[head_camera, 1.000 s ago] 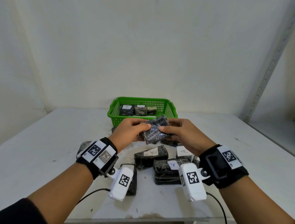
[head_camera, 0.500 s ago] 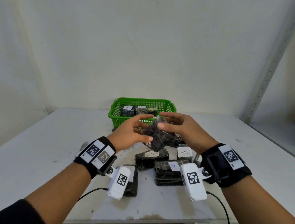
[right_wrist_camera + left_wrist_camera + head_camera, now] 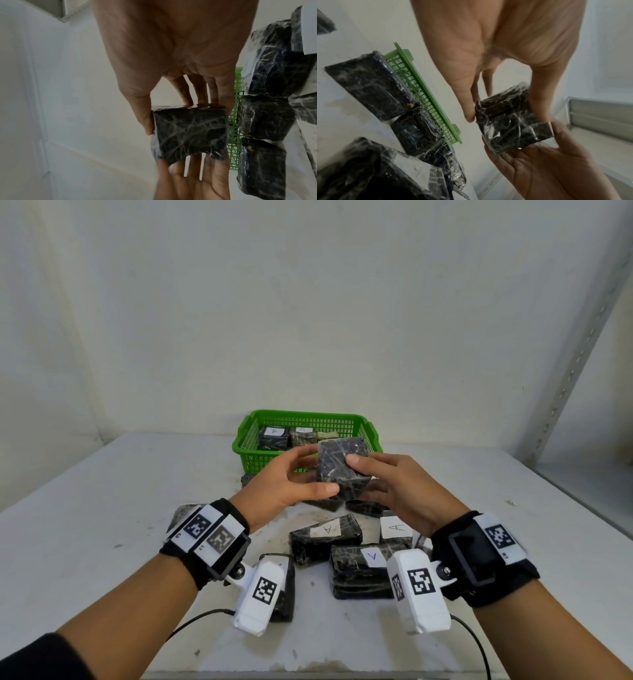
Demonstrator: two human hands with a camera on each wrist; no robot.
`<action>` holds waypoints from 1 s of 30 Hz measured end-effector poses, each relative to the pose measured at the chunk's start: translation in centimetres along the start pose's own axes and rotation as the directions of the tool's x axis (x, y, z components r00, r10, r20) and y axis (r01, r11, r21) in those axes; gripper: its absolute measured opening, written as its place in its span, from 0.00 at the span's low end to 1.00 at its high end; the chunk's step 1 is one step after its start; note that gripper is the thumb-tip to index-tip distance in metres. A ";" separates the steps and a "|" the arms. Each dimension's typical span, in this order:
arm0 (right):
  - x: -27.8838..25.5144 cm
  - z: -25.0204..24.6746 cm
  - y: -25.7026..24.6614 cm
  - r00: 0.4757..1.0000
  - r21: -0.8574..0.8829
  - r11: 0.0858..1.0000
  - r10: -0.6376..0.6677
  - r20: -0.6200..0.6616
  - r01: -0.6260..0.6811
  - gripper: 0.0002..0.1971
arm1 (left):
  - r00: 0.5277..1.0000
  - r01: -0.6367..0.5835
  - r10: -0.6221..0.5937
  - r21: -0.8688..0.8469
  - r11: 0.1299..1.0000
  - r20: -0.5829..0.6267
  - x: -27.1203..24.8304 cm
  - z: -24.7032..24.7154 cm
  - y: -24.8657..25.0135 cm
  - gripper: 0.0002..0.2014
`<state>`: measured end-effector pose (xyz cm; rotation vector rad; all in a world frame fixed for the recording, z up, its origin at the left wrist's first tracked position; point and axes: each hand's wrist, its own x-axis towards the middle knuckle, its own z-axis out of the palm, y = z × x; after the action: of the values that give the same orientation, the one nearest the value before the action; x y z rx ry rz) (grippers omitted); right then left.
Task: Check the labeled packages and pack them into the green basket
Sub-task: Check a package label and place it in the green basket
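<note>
Black wrapped package (image 3: 342, 470) held in air just near of green basket (image 3: 371, 436), no label showing. Left hand (image 3: 291, 484) and right hand (image 3: 394, 491) both pinch it; slick wrap could slip mid-turn, dropping it unchecked.

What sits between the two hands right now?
A black wrapped package, held off the table between the left hand and right hand; clearest in the head view.
</note>
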<state>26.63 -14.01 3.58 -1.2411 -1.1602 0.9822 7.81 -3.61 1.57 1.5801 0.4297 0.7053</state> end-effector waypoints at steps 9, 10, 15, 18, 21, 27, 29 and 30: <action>-0.2 0.4 0.5 0.998 -0.011 0.999 0.034 0.043 -0.034 0.22 | 0.999 0.034 -0.035 -0.110 0.993 -0.011 -0.2 0.7 0.6 0.23; -0.1 0.4 0.4 0.999 -0.005 0.999 0.033 0.033 -0.033 0.23 | 0.999 0.033 -0.035 -0.113 0.993 -0.014 -0.1 0.7 0.6 0.22; 0.0 0.6 0.3 1.000 -0.015 1.000 -0.003 -0.021 0.002 0.23 | 0.995 0.098 -0.096 -0.114 0.989 0.024 -0.1 0.4 0.4 0.21; -0.1 0.6 0.2 1.000 -0.009 1.000 0.026 -0.007 -0.026 0.22 | 0.994 0.109 -0.109 -0.070 0.992 0.008 0.1 0.1 0.3 0.20; -0.2 0.6 0.4 0.998 -0.053 0.997 0.062 0.031 -0.060 0.25 | 0.994 0.110 -0.110 -0.078 0.991 0.011 0.2 -0.2 0.3 0.22; 0.0 0.3 1.0 0.998 -0.065 0.996 0.063 -0.006 -0.064 0.37 | 0.995 0.099 -0.097 -0.071 0.993 0.029 0.0 -0.6 0.0 0.23; -0.1 0.4 1.0 0.998 -0.055 0.996 0.064 -0.019 -0.064 0.37 | 0.997 0.073 -0.073 -0.045 0.996 0.014 0.1 -0.6 0.0 0.27; -0.1 0.4 0.9 0.998 -0.054 0.996 0.067 -0.021 -0.068 0.38 | 0.998 0.057 -0.057 -0.028 0.998 0.006 0.1 -0.7 -0.1 0.29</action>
<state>26.25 -13.99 2.67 -1.3376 -1.1433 0.9918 7.47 -3.03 1.55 1.5374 0.4573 0.6610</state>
